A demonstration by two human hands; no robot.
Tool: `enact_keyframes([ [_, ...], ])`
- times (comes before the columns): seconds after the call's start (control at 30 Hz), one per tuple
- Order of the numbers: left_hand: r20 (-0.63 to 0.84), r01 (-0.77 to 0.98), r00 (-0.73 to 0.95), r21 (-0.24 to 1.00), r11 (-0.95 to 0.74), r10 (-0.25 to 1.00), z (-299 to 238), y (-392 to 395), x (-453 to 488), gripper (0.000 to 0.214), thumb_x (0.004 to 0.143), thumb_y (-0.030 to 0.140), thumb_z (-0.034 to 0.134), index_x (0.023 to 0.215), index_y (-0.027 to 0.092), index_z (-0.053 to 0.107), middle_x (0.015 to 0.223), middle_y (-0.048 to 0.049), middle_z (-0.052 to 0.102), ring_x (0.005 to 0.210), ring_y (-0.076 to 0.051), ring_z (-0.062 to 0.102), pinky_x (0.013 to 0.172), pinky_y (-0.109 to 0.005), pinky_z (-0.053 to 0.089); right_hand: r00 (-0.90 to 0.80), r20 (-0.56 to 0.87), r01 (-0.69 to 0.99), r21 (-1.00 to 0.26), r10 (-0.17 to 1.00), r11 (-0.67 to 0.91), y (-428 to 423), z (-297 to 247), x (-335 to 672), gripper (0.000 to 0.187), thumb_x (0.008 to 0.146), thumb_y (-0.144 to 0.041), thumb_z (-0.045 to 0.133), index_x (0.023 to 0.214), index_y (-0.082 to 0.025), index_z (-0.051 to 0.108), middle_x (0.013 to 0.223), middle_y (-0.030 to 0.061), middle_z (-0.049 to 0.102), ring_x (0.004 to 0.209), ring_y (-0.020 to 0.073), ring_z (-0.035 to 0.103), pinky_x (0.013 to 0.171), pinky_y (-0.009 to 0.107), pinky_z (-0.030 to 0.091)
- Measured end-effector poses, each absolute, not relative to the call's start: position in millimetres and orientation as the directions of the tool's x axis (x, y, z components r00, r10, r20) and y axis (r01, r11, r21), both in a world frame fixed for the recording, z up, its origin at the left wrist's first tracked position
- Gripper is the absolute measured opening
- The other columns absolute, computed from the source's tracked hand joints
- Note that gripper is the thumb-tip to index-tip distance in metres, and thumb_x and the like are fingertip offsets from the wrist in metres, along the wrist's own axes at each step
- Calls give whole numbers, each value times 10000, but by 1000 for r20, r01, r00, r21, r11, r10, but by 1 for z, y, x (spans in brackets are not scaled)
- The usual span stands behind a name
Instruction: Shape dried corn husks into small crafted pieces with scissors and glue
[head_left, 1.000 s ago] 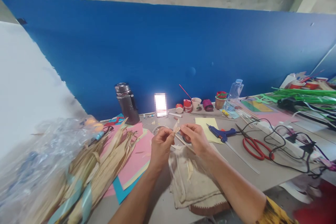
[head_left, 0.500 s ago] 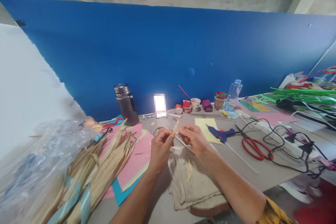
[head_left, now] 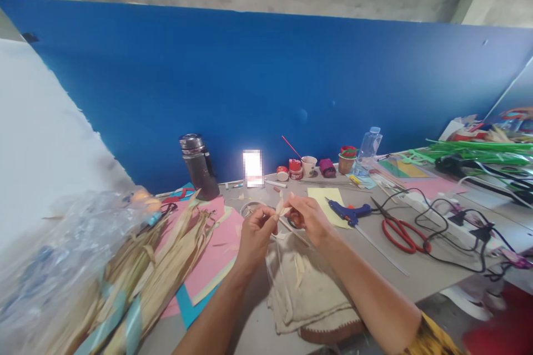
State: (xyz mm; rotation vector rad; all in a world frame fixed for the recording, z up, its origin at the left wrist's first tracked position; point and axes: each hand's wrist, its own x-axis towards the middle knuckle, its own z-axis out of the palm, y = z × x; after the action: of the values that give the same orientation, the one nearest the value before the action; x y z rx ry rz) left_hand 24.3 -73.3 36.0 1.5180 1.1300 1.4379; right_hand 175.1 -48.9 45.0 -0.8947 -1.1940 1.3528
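Pale strip stands between the hands, pinched at their fingertips.

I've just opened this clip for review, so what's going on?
A person's left hand pinches a small pale, leaf-like piece; the right hand is right at it, though its grip is hard to make out. Folded cloth lies below them in view, dry husk-like bundles to the left, blue glue gun and red-handled scissors to the right.

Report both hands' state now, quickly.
Left hand: closed, pinching a pale husk piece.
Right hand: fingers curled beside the same piece; whether they grip it cannot be told.
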Motion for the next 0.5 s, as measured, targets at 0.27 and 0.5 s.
enact_keyframes([
  [0.27,388,130,40,912,-390,921,34,-72,25,194,820,306,646,661,200,611,677,3,535,655,-145,509,646,-257,404,-252,71,-222,-975,965,14,-44,46,183,348,720,-467,738,608,-148,657,486,-48,397,476,73,265,461,250,121],
  [0.5,385,49,74,920,-389,920,33,-72,25,200,797,335,683,665,195,628,715,1,549,643,-130,516,627,-250,416,-383,-83,-368,-900,920,-234,-41,47,186,305,608,-371,818,593,-136,623,490,-53,432,460,43,235,438,202,87],
])
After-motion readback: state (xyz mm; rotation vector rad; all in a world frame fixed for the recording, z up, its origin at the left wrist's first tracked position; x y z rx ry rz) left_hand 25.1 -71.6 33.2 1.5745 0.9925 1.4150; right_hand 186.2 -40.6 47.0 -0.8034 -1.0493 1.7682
